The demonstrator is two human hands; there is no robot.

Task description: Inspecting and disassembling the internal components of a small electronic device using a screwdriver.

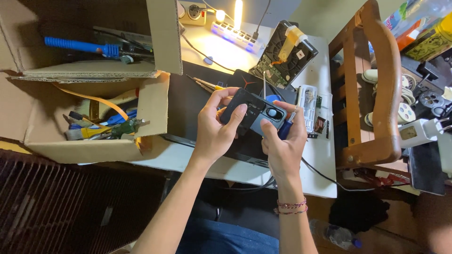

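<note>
Across the left of the frame sits my open cardboard box [94, 141], brushes and blue-handled tools jumbled inside, and along the right edge runs a wooden chair frame [383, 89]. Between them is the white table [325, 183] with a black laptop [188, 103] lying shut on it. At upper centre a bare hard drive [282, 54] rests with a yellow strip across it (a lit power strip glows just behind). At centre frame, held above the laptop, is the small black device [252, 113]. My left hand [214, 131] clamps its left end, thumb on top. My right hand [282, 138] grips its right end while also pinching a blue-handled screwdriver [286, 127]. The device looks light, rigid and smooth; I'd judge the edges the safest hold. A yellow printed package [431, 40] sits upper right.
</note>
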